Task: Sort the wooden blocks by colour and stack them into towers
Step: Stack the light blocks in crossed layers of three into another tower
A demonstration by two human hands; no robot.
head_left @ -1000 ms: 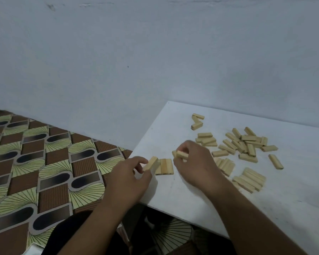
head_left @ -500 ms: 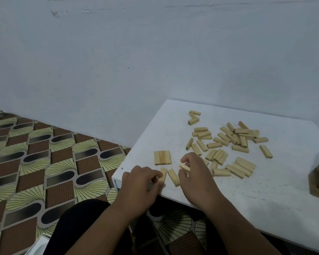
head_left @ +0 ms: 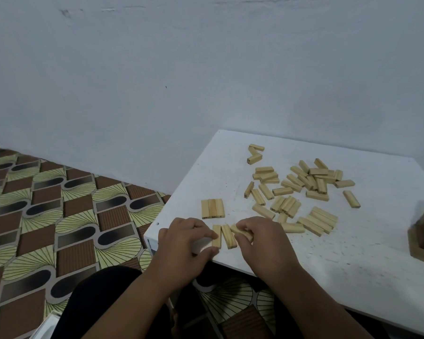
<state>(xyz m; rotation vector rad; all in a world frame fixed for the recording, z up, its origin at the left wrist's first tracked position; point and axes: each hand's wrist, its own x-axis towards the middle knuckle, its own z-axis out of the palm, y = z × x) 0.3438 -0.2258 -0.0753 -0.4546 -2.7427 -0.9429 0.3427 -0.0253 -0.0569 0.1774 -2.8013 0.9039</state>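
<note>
The person sits at the near left corner of the white bench (head_left: pixel 353 253) and is forming a second row of three pale wooden blocks. The left hand (head_left: pixel 184 243) has its fingers curled and its fingertips press on the left block (head_left: pixel 216 235), which lies flat with its long axis running from 6 to 12 o'clock. Just beside it, at 3 o'clock, lies the middle block (head_left: pixel 228 236), also lengthwise but slightly tilted, so a narrow gap opens between the two at the near end. The right hand (head_left: pixel 262 237) pinches the third block (head_left: pixel 241 233) between thumb and curled fingers; this block lies crosswise, its long axis pointing towards about 10 o'clock, and its left end nearly touches the middle block. The coming move probably turns on this: the third block must rotate until it is parallel with its neighbours, and the right hand is the nearer one for it. A finished row of three (head_left: pixel 212 208) rests at 12 o'clock from the hands, a little apart. The loose pile of blocks (head_left: pixel 304 189) spreads at 1 to 2 o'clock, nearer to the right hand. All blocks seem the same pale colour
</note>
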